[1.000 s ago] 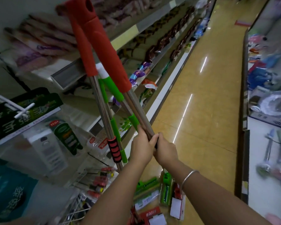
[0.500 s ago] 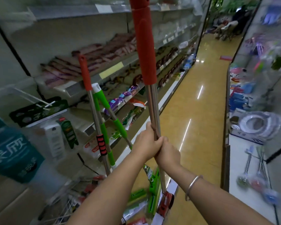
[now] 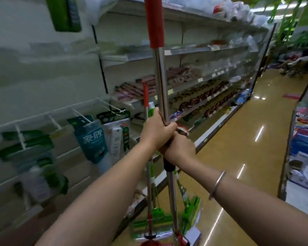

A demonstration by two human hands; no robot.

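Observation:
I stand in a shop aisle holding a mop [image 3: 161, 73] upright. Its steel pole has a red sleeve at the top and a red head near the floor. My left hand [image 3: 158, 130] grips the pole, fingers wrapped round it. My right hand [image 3: 180, 148] grips the same pole just below, over a black collar, and touches the left hand. A metal bangle sits on my right wrist. Behind the pole lean other mops, one red-handled [image 3: 146, 98] and some green-handled, with green mop heads [image 3: 156, 222] on the floor.
Shelving [image 3: 203, 82] full of packaged goods runs along the left into the distance. Hanging packets [image 3: 92, 139] on white hooks are close at my left. The glossy yellow floor [image 3: 247, 139] stretches ahead. Another shelf unit with wares [image 3: 304, 157] stands on the right.
The mop has swung from a left tilt to upright and come closer. My view has lifted, showing more of the aisle. Both hands keep their grip on the pole.

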